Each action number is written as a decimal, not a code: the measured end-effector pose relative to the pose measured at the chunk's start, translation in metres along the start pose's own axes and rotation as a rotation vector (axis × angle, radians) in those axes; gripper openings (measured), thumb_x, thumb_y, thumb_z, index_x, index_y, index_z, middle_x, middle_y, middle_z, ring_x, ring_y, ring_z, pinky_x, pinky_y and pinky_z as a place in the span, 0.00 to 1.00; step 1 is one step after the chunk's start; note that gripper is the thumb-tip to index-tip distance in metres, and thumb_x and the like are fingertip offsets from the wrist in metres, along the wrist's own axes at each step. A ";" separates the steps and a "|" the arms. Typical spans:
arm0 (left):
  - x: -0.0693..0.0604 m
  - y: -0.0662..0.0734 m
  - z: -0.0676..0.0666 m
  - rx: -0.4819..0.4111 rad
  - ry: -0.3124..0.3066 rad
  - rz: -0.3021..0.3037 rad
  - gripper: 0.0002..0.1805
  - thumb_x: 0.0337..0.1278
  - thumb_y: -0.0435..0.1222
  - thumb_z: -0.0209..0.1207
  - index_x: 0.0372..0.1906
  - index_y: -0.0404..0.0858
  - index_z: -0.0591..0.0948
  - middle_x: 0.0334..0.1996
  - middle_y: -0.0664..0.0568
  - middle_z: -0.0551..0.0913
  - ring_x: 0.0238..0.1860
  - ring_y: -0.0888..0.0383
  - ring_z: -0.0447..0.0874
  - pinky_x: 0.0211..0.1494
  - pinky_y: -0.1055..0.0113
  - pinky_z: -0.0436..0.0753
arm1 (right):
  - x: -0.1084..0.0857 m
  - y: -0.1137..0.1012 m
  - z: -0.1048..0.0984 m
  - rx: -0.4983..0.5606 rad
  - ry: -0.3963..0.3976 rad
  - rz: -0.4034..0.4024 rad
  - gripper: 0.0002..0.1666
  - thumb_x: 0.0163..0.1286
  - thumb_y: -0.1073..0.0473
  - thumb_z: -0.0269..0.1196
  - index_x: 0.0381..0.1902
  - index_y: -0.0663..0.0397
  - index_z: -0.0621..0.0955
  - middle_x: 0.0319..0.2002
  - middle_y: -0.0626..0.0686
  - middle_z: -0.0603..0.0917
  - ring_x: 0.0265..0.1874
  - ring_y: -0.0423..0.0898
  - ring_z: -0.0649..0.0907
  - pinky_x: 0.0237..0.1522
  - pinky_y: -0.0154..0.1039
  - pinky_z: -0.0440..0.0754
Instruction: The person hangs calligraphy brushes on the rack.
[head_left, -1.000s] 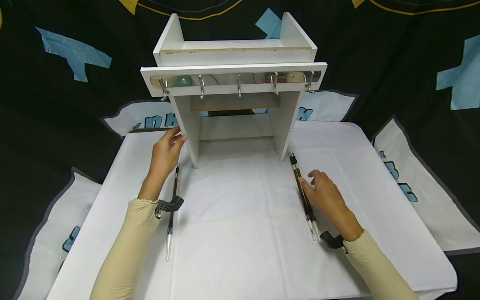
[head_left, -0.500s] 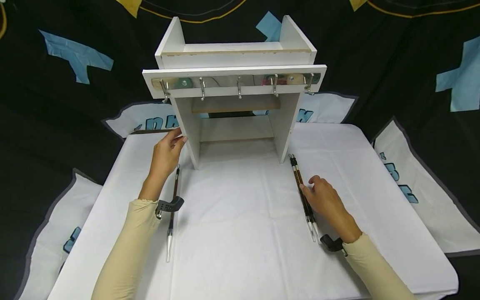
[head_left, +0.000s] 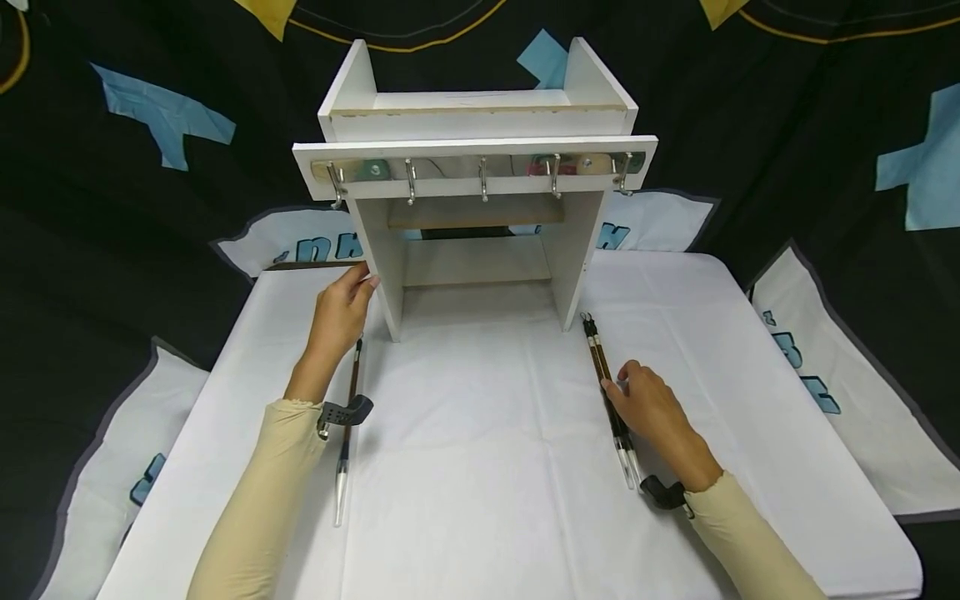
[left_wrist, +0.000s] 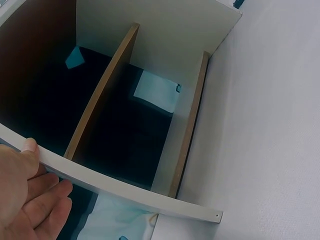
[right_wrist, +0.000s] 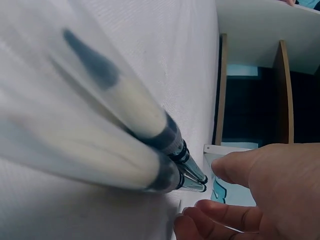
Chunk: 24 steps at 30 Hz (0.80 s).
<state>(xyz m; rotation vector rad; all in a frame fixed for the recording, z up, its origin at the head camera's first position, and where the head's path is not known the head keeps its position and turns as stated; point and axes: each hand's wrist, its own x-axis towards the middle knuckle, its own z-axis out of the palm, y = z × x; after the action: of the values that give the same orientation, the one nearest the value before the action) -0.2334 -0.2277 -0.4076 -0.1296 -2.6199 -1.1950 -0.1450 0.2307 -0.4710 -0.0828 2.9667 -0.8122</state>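
Observation:
A white wooden shelf unit (head_left: 480, 260) with a row of metal hooks on its front rail stands at the back of the table. At its left side panel (left_wrist: 125, 192) is my left hand (head_left: 339, 312), which grips the panel's edge with the thumb on the edge and the fingers on the outer face. Two calligraphy brushes (head_left: 610, 400) with clear caps lie side by side to the right. My right hand (head_left: 652, 408) hovers beside them, fingers loosely curled around nothing. Under the left forearm's line lies one more capped calligraphy brush (head_left: 347, 450), partly hidden by the watch-like wrist strap.
A white cloth covers the table (head_left: 465, 467). Black curtains (head_left: 750, 142) with blue and yellow patches hang behind. White lettered banners (head_left: 847, 400) border the table at the back and sides. A dark flat edge (head_left: 315, 265) shows behind the left hand.
The whole head view has shifted slightly downward and right. The right hand has moved a little toward the person along the brushes. The left hand keeps its place on the shelf panel.

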 end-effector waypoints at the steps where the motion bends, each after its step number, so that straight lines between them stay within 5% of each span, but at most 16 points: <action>1: 0.000 0.000 0.000 0.000 0.000 0.001 0.28 0.85 0.49 0.48 0.79 0.42 0.70 0.75 0.41 0.73 0.73 0.38 0.75 0.71 0.40 0.77 | 0.000 0.000 0.000 0.001 -0.002 0.003 0.21 0.80 0.53 0.62 0.48 0.72 0.77 0.32 0.60 0.79 0.26 0.51 0.78 0.24 0.41 0.75; 24: -0.002 -0.004 0.006 -0.012 0.054 0.028 0.27 0.85 0.49 0.49 0.77 0.42 0.72 0.74 0.42 0.75 0.72 0.39 0.76 0.71 0.41 0.77 | 0.000 0.006 0.004 0.000 -0.018 -0.021 0.15 0.80 0.57 0.62 0.40 0.66 0.74 0.28 0.58 0.78 0.24 0.50 0.76 0.23 0.40 0.72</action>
<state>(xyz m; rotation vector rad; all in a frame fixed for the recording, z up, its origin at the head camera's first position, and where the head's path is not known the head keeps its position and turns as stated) -0.2340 -0.2257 -0.4153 -0.1342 -2.5563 -1.1877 -0.1448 0.2342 -0.4775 -0.1207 2.9540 -0.8095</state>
